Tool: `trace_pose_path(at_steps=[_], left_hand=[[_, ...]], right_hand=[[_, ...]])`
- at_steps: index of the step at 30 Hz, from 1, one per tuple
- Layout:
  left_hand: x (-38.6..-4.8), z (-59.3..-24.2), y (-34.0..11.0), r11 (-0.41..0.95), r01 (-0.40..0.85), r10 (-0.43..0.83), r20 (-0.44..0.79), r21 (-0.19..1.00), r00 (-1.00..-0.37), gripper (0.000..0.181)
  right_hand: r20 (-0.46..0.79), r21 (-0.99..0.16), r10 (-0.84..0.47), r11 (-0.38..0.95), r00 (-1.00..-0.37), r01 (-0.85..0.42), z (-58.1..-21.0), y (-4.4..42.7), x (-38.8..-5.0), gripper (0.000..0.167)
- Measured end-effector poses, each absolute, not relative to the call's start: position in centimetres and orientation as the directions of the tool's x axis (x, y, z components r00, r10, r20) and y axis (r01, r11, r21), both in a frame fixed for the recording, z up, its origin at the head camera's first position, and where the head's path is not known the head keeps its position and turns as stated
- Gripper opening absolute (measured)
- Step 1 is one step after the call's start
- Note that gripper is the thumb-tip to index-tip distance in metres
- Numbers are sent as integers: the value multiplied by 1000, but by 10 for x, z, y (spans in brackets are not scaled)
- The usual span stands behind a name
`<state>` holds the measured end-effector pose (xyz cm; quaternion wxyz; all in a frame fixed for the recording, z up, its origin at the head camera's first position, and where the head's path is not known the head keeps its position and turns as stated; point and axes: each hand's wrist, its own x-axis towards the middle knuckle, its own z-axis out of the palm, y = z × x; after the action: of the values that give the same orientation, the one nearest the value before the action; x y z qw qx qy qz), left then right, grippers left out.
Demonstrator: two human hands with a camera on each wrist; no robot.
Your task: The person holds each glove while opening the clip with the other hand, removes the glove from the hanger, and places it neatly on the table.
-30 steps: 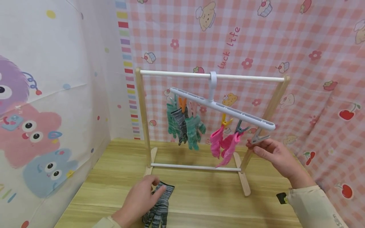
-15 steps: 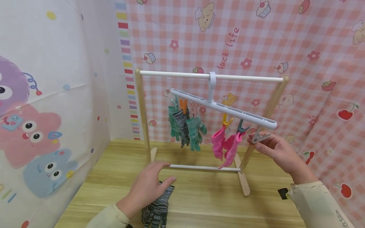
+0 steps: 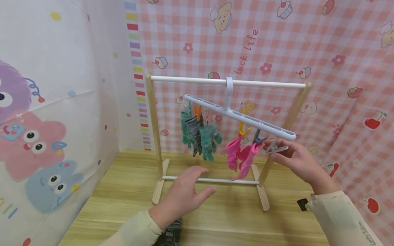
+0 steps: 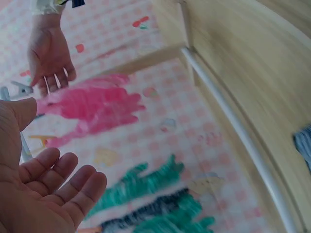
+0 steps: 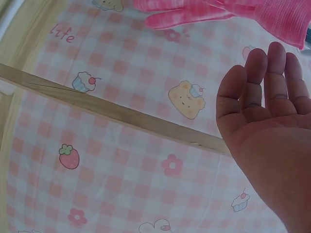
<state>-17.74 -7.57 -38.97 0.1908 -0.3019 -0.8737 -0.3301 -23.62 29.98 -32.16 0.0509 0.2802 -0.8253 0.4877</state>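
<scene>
My right hand (image 3: 297, 162) is by a grey clothespin (image 3: 277, 149) hanging at the right end of the white hanger (image 3: 258, 123). In the right wrist view its fingers (image 5: 277, 92) are fairly straight, and no object shows in them. Pink gloves (image 3: 246, 160) hang just left of it from yellow and dark clothespins. Over the table, in front of the rack, my left hand (image 3: 181, 196) holds nothing, fingers spread from the thumb. Partly hidden beneath its wrist lies a grey striped glove (image 3: 172, 232). Green gloves (image 3: 210, 141) and another grey glove (image 3: 194, 133) hang at the hanger's left.
The hanger hooks over the top bar (image 3: 184, 79) of a wooden rack, which has a white lower bar (image 3: 227, 181) and feet on the wooden table (image 3: 234, 225). A pink checked cloth (image 3: 197, 30) stands behind, a cartoon-printed white one (image 3: 101, 112) at left.
My left hand has moved up and right, away from the glove on the table, and its fingers have spread. The hanger has swung slightly, while my right hand stays beside the grey clothespin.
</scene>
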Motion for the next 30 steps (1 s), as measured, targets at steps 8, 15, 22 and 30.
trace_pose_path(at_steps=[8,15,22,30], left_hand=[[-178,-374,-43,507,692,434,543,513,-720,53],[-185,-364,-8,440,710,443,555,549,-704,50],[-191,-361,16,369,683,410,549,631,-728,63],[-200,-361,34,367,604,327,510,707,-796,67]], right_hand=[[372,-741,-408,411,-834,-532,-319,295,-240,28],[409,-671,-383,489,-828,-558,-315,292,-245,23],[464,-641,-373,485,-803,-595,-308,286,-246,29],[422,-649,-355,523,-834,-552,-301,280,-244,28]])
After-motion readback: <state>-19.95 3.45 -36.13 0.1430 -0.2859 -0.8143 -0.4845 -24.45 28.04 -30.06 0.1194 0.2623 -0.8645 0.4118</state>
